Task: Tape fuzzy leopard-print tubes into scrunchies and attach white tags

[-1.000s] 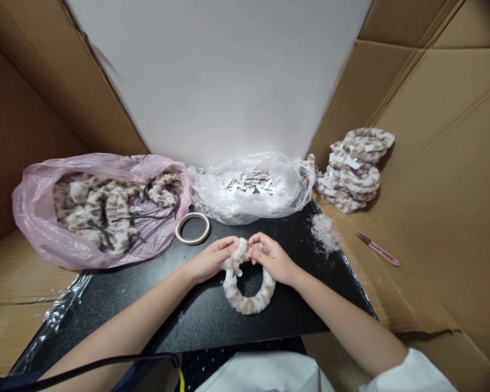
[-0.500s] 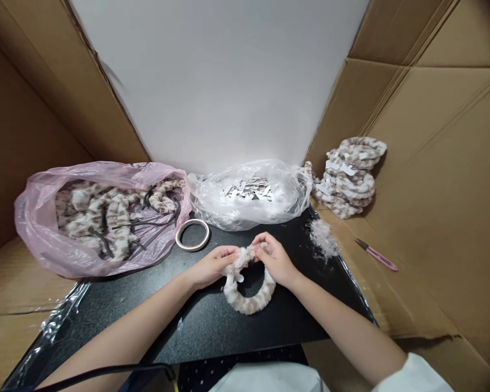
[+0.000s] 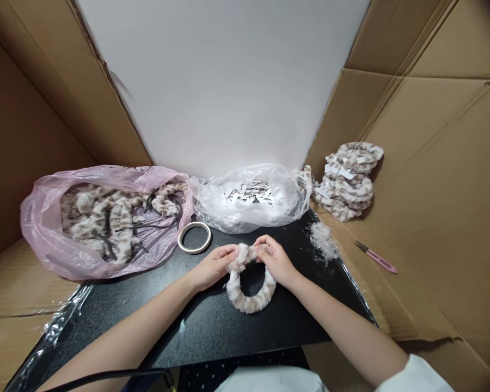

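Note:
A fluffy white-and-brown spotted headband (image 3: 251,302) forms a ring over the black tabletop, its lower curve toward me. At its upper left, my left hand (image 3: 217,265) pinches the fur between thumb and fingers. My right hand (image 3: 274,260) grips the upper right part, fingertips wrapped over the band. A knotted or bunched piece of the same fur sits between the two hands. What lies under the fingertips is hidden.
A pink plastic bag (image 3: 41,218) of furry bands is at left, beside a tape roll (image 3: 180,239). Behind is a clear bag (image 3: 212,209) of white tags. At right are stacked furry bands (image 3: 353,190), loose fluff (image 3: 323,241) and pink-handled snips (image 3: 381,261).
Both hands keep hold of the headband. The small white tag seen at its left side before is now out of sight. The view has shifted slightly.

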{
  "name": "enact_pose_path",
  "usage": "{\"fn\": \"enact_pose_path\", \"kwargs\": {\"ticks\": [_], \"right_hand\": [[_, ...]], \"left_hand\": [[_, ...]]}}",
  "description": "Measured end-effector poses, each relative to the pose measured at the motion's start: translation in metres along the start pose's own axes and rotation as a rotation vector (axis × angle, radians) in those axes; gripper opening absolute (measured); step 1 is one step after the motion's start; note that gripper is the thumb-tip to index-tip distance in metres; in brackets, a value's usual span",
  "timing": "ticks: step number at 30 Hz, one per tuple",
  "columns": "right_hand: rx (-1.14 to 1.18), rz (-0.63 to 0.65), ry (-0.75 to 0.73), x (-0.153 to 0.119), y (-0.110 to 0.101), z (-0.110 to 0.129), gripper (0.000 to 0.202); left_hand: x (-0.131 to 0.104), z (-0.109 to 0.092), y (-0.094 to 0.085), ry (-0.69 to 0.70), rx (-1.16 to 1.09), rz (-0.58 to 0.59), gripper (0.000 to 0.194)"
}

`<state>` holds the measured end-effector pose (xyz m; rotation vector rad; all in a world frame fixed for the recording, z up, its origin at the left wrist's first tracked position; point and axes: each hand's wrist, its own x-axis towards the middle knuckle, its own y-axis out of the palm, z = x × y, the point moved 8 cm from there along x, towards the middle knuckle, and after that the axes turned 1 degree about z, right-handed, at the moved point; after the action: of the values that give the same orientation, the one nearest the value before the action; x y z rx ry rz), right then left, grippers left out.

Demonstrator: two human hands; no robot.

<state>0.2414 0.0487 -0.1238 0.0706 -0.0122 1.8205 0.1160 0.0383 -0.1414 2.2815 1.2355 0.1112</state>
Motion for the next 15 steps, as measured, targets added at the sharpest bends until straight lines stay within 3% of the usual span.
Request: {"fn": "enact_pose_path", "kwargs": {"ticks": [11,15], "right_hand": [[-0.093,-0.016,-0.057,-0.0001,-0.0031,0.0021,0.010],[-0.181,0.045,-0.073,-0.0024,-0.0010,0.0068,0.008]], "left_hand": [[-0.0004,0.0061,0.0001,-0.082,0.072,0.047,0.032],[0.0002,0.0028,-0.0042,-0.068,0.157,-0.011,0.037]]}}
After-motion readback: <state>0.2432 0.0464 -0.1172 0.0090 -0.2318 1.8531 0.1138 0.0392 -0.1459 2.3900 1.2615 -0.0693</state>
